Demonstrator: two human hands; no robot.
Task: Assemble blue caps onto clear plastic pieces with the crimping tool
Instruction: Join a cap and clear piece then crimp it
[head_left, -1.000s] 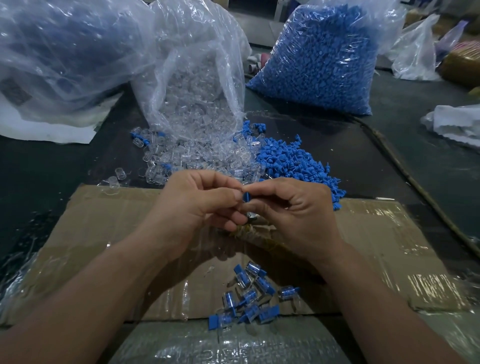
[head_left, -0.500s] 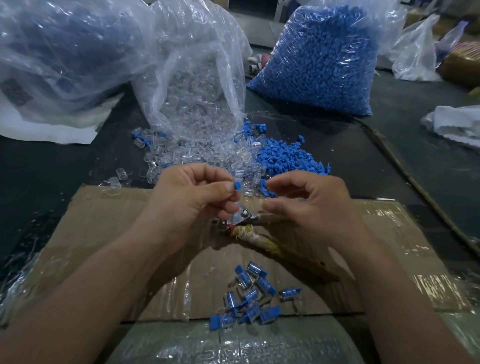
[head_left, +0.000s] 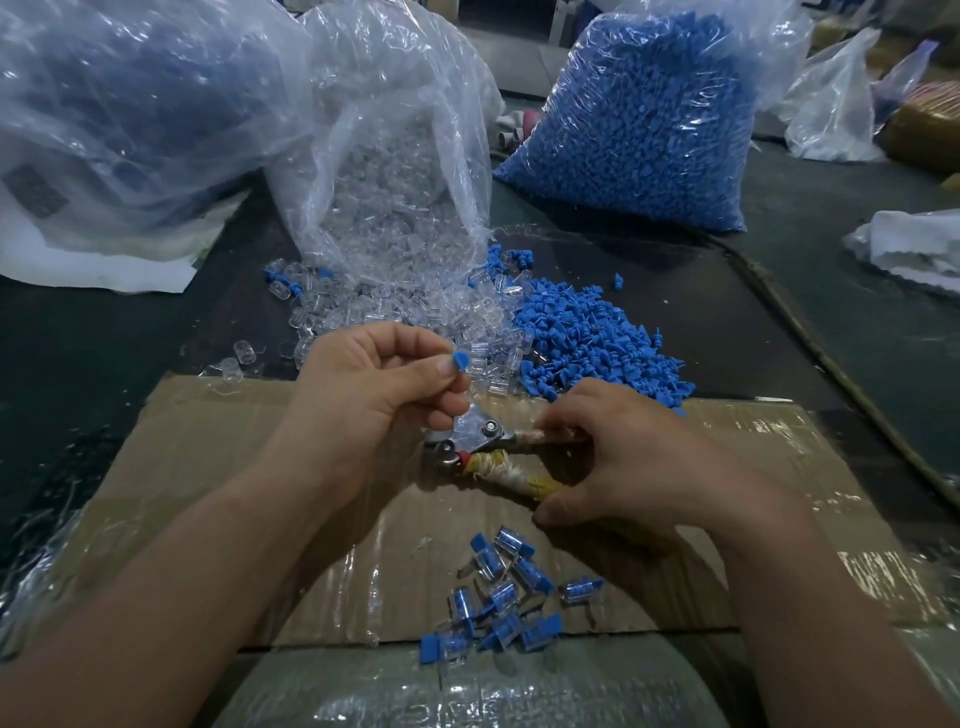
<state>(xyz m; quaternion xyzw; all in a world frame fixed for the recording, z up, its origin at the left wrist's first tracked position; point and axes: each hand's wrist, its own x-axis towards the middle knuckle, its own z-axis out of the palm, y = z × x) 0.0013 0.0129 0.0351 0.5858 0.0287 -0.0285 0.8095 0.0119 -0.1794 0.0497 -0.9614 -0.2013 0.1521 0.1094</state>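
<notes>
My left hand (head_left: 374, 389) pinches a clear plastic piece with a blue cap (head_left: 461, 359) poking up between thumb and forefinger. Just below it lies the crimping tool (head_left: 488, 441), its metal head under my left fingers. My right hand (head_left: 618, 467) grips the tool's cloth-wrapped handles on the cardboard sheet (head_left: 208, 457). Loose blue caps (head_left: 592, 338) and loose clear pieces (head_left: 405, 312) are heaped beyond the hands. Several capped pieces (head_left: 498, 597) lie near the cardboard's front edge.
An open bag of clear pieces (head_left: 389, 171) stands behind the heap, and a full bag of blue caps (head_left: 649, 119) at the back right. A large plastic bag (head_left: 119, 119) fills the back left. White cloth (head_left: 914, 249) lies at the right on the dark table.
My right hand has let go of the piece and dropped to the tool's handles. My left hand keeps the capped piece and has lifted it slightly leftward.
</notes>
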